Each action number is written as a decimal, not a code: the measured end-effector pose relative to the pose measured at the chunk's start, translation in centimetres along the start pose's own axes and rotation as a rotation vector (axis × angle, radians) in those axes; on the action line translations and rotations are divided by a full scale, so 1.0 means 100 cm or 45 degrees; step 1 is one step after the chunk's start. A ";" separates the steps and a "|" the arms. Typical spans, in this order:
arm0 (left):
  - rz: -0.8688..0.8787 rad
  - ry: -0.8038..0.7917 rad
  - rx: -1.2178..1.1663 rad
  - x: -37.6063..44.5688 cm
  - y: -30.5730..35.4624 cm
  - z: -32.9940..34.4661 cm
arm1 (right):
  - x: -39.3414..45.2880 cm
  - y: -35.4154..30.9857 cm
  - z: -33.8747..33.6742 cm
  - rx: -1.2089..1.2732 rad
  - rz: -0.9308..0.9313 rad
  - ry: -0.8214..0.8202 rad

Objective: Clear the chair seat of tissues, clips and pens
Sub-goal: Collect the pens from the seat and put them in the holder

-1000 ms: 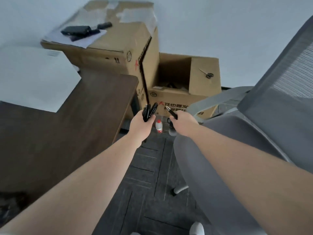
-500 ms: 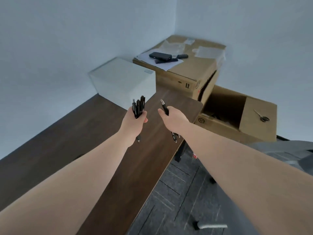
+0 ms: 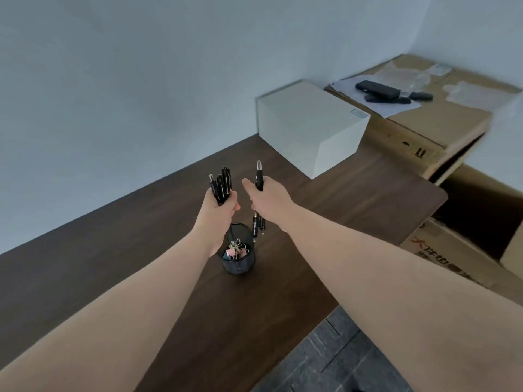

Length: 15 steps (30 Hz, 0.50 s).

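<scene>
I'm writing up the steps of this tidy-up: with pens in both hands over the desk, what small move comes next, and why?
Probably lower the left hand so its bundle of black pens drops into the black mesh pen cup right below. The cup stands upright on the brown desk, holds only binder clips, and the right hand also grips pens waiting their turn.

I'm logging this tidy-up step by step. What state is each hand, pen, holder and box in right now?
left hand: closed on a bundle of black pens, above the desk.
right hand: closed on more black pens, one tip up.
mesh pen holder: upright on the desk, binder clips inside.
white box: closed, on the desk.
taped cardboard box: closed, dark items on top.
lower cardboard box: open.
</scene>
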State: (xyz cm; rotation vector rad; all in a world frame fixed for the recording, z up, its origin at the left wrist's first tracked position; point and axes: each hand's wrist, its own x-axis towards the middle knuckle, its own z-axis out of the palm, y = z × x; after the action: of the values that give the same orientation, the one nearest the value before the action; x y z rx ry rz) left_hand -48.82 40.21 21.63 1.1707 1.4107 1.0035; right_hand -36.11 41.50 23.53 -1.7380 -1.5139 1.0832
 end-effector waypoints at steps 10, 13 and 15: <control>-0.059 0.089 -0.036 -0.006 -0.032 -0.011 | 0.006 0.004 0.043 -0.159 -0.007 -0.056; -0.067 0.134 -0.046 -0.007 -0.035 -0.005 | 0.006 0.009 0.047 -0.218 0.005 -0.045; -0.067 0.163 -0.060 -0.008 -0.037 -0.001 | 0.006 0.011 0.049 -0.208 0.020 -0.035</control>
State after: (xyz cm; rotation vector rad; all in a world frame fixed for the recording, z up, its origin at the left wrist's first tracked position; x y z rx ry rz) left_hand -49.46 38.71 18.16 1.0449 1.5024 1.0845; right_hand -39.77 41.51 20.02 -1.8532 -1.6486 1.0195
